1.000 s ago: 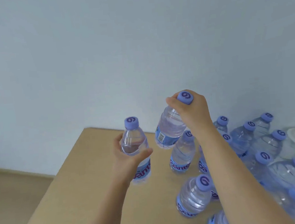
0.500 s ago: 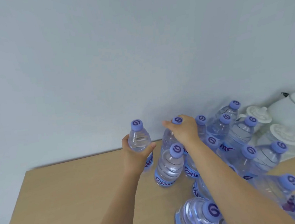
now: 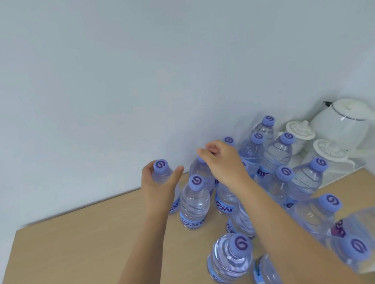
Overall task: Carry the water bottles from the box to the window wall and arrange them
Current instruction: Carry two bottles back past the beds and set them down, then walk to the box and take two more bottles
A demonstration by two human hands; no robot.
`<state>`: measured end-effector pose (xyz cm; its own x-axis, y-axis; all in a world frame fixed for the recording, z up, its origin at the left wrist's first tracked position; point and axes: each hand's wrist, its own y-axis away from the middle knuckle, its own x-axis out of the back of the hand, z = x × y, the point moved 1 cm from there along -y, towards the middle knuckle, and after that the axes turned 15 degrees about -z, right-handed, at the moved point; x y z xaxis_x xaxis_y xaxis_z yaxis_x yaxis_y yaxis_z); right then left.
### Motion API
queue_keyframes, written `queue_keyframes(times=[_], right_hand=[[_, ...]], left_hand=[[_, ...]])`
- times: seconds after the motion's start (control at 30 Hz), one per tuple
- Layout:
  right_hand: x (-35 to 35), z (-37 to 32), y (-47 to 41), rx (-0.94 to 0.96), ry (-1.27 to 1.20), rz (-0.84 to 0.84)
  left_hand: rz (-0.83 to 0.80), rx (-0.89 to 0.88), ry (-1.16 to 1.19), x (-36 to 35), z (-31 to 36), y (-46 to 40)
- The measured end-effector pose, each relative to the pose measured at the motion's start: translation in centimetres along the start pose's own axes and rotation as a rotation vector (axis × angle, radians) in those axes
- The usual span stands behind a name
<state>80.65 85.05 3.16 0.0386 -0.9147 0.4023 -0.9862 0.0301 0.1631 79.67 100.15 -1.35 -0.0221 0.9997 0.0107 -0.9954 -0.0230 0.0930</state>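
Observation:
Several clear water bottles with purple caps stand clustered on the wooden table [image 3: 78, 253] against the pale wall [image 3: 108, 80]. My left hand [image 3: 158, 187] grips one water bottle [image 3: 160, 166] around its neck and shoulder; it stands upright by the wall at the left end of the cluster. My right hand [image 3: 225, 161] hovers with loosely curled fingers just over the cap of the neighbouring bottle [image 3: 198, 170], which stands at the wall. That cap is hidden under the fingertips. Another upright bottle [image 3: 195, 202] stands in front, between my forearms.
A white kettle [image 3: 348, 123] and two white lidded pots [image 3: 300, 132] [image 3: 329, 150] stand on a tray at the back right. One bottle [image 3: 370, 221] lies on its side at the right edge. The table's left half is bare wood.
Both bottles came down from the air to the table by the wall. My right hand has loosened and lifted off its bottle's cap; my left hand still holds its bottle.

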Motion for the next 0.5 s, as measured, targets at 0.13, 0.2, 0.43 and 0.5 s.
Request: queue_keyframes(times=[0.13,0.2,0.43,0.5], right_hand=[[3.8,-2.1,4.5,0.064,-0.004,-0.001],[6.7,-2.2,7.6,0.105,0.026,0.014],[17.8,3.9,21.8,0.107,0.039,0.189],[20.9,6.9,26.3,0.06,0.063,0.26]], left_hand=[[0.068,-0.17,-0.046,-1.3,4.8,3.8],[-0.006,-0.263,-0.023,-3.3,7.4,6.4],[-0.429,-0.381,-0.175,-15.6,9.5,17.0],[-0.531,-0.381,-0.328,-19.7,8.3,19.8]])
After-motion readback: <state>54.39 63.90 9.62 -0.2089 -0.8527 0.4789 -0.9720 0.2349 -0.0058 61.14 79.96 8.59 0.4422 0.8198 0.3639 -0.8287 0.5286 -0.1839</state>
